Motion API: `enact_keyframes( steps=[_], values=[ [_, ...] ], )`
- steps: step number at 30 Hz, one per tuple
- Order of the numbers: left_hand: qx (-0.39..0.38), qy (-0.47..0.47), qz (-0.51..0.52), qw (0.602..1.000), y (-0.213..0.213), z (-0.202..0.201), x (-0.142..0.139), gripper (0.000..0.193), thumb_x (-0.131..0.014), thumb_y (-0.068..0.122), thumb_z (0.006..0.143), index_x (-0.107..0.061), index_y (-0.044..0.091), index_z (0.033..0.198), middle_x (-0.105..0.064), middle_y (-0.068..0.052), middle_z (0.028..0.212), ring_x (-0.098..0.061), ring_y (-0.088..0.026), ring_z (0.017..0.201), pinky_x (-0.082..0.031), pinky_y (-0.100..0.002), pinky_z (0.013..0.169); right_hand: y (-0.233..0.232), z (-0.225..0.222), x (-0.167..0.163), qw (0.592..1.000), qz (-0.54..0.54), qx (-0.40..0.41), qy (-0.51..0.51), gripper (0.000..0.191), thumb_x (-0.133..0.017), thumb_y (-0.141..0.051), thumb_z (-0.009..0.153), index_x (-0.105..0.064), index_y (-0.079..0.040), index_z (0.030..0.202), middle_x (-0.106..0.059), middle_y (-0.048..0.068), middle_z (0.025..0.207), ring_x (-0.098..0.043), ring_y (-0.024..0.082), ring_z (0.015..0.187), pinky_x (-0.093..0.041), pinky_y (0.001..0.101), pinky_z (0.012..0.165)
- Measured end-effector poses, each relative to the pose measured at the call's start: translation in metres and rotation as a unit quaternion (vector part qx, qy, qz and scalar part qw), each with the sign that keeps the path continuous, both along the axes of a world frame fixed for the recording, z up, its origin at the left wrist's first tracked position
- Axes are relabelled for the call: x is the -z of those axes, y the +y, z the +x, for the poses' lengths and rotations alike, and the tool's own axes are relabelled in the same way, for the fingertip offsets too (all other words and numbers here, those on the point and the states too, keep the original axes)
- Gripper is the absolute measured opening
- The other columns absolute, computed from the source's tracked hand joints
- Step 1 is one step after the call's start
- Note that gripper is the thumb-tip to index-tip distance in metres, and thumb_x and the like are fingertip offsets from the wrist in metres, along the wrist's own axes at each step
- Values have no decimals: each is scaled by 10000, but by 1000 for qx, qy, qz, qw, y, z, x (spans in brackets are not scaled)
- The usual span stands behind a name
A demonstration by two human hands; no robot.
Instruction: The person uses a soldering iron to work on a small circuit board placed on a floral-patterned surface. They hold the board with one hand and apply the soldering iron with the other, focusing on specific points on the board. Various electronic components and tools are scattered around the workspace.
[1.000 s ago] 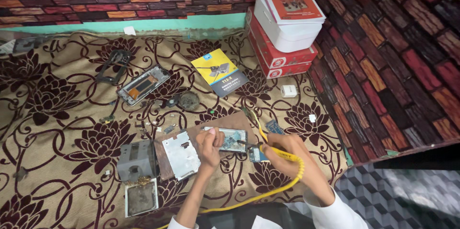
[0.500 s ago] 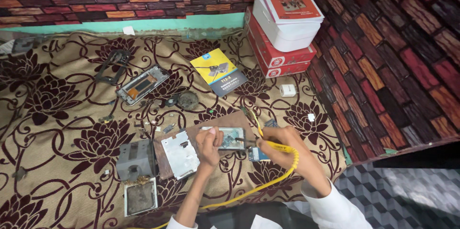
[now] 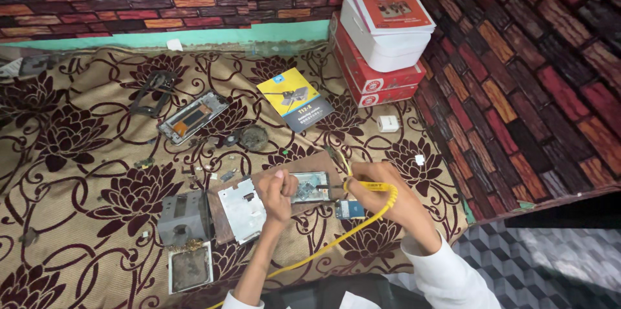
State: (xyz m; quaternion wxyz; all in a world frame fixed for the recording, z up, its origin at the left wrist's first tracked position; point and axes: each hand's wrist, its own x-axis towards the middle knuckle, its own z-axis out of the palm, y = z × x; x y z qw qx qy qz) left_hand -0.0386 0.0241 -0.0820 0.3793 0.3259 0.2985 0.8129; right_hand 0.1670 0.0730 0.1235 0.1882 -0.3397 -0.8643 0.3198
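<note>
A small phone circuit board lies on a brown wooden board on the patterned cloth. My left hand is curled at the circuit board's left edge and holds it down. My right hand grips a soldering iron with a yellow handle, its tip pointing at the board's right side. A yellow cable runs from the iron down towards me. A small blue part lies just under my right hand.
A white phone plate, a grey box and a square tray lie left of my hands. Farther off are a phone frame, a yellow-and-dark booklet, red boxes under a white stack, and a brick-pattern wall on the right.
My hands stay at the circuit board and hardly move. The yellow cable's loop has shifted slightly near my right wrist.
</note>
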Motion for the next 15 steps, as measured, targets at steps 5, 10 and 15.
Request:
enact_keyframes(
  steps=[5, 10, 15],
  values=[
    [-16, 69, -6, 997, -2, 7, -7, 449, -439, 239, 998, -323, 86, 593, -269, 10, 553, -278, -125, 507, -243, -331, 509, -3, 9, 21, 990, 124, 30, 60, 259, -714, -253, 815, -744, -37, 955, -723, 122, 809, -604, 312, 781, -479, 413, 733],
    [-28, 94, -1, 995, 1, 8, -6, 459, -424, 249, 1001, -313, 93, 584, -252, 20, 556, -277, -125, 517, -243, -329, 515, 4, 19, 36, 995, 53, 84, -7, 262, -720, -287, 814, -727, -78, 971, -731, 84, 840, -601, 284, 841, -492, 386, 810],
    [-5, 19, -15, 1000, 0, 5, -6, 432, -435, 212, 994, -317, 89, 597, -247, 19, 568, -270, -116, 514, -227, -324, 499, 1, 20, 33, 993, 86, 73, 33, 241, -700, -282, 830, -701, -79, 959, -718, 75, 806, -597, 285, 786, -485, 389, 779]
  ],
)
